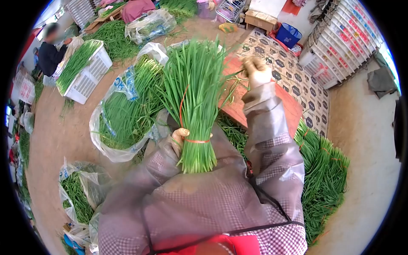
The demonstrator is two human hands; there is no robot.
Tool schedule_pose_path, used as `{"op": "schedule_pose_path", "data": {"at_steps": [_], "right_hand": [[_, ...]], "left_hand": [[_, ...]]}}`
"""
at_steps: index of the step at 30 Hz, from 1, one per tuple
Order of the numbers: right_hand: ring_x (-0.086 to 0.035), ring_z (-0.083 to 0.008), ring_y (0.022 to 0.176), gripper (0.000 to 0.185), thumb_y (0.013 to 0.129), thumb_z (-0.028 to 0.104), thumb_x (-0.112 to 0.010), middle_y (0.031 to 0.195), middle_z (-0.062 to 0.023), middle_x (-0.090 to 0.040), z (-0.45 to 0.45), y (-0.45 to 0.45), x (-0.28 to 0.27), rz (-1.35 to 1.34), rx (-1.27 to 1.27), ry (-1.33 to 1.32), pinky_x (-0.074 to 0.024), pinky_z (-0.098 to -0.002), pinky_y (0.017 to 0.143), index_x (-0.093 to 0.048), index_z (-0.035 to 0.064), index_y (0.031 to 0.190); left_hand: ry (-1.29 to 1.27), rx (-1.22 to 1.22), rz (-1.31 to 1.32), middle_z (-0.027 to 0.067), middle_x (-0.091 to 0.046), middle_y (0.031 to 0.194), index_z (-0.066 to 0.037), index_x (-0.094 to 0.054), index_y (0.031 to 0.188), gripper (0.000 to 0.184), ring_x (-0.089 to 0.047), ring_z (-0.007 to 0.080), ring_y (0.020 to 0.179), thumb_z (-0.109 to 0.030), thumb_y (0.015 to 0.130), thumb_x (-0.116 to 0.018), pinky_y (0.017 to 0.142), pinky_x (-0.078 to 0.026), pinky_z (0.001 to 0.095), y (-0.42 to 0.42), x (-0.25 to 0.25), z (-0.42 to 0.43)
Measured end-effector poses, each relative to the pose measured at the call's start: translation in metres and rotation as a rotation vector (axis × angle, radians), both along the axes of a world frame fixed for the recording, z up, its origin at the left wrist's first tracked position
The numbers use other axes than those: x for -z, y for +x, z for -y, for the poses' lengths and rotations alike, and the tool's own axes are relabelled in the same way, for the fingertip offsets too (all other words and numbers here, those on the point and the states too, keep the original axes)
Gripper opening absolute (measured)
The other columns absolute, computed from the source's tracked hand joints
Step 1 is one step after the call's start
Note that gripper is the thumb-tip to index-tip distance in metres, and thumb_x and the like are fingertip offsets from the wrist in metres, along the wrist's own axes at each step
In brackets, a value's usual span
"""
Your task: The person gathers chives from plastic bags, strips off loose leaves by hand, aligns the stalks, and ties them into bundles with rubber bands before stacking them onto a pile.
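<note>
A thick bunch of green chives (193, 93) stands upright in front of my chest, pale cut ends down. An orange band (198, 141) circles it near the bottom, and a second red-orange strand (182, 108) hangs along its left side. My left hand (182, 138) is wrapped round the bunch beside the band; part of the hand is hidden behind the stems. Out to the right, my gloved right hand (256, 70) is closed and blurred. A few thin chive leaves (233, 75) trail from its fingers toward the bunch.
Below my right hand lies a red board (284, 100) with loose leaves. Banded chive bundles (323, 174) are piled at right. Plastic bags of chives (127, 114) stand at left, beyond them a white crate (91, 74) and another person (51, 53). Stacked white crates (340, 46) line the right wall.
</note>
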State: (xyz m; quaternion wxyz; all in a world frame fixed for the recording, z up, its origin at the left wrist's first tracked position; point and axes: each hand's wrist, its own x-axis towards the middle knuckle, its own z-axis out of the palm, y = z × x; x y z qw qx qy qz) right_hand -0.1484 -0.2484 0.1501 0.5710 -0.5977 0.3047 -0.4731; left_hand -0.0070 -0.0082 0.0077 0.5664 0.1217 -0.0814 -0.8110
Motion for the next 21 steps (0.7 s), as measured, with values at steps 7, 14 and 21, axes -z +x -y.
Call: {"op": "schedule_pose_path", "data": {"at_steps": [7,14,21], "right_hand": [[-0.064,-0.0304,0.094,0.045,0.082,0.031,-0.066,0.099,-0.0128,-0.067,-0.07,-0.003,0.0,-0.621,-0.536,-0.732,-0.0505,-0.0376,0.082,-0.059,0.0096,0.121],[-0.057,-0.0281,0.05,0.006,0.072,0.011,-0.06,0.06,-0.0096,-0.055,-0.084,0.026,0.032,-0.857,-0.064,-1.507,-0.0445,-0.0389,0.045,-0.054,0.0082,0.073],[-0.058,-0.0298,0.051,0.009,0.082,0.017,-0.06,0.058,-0.0116,-0.057,-0.028,0.011,0.016,-0.747,0.225,-1.098,-0.047,-0.0387,0.047,-0.06,0.0091,0.079]], "left_hand": [[0.007,0.004,-0.01,0.0293,-0.054,0.121,0.005,-0.045,0.127,0.076,-0.055,0.0394,0.111,-0.024,0.06,-0.067,0.097,-0.044,0.0517,0.0,0.003,0.002],[0.094,0.074,-0.061,0.027,-0.052,0.123,0.005,-0.044,0.129,0.076,-0.054,0.04,0.112,-0.024,0.062,-0.066,0.097,-0.043,0.0533,-0.001,0.016,-0.003],[-0.02,0.091,-0.017,0.0286,-0.052,0.124,0.006,-0.044,0.128,0.076,-0.052,0.0393,0.115,-0.025,0.061,-0.065,0.102,-0.04,0.0496,0.0,0.017,-0.003]]}}
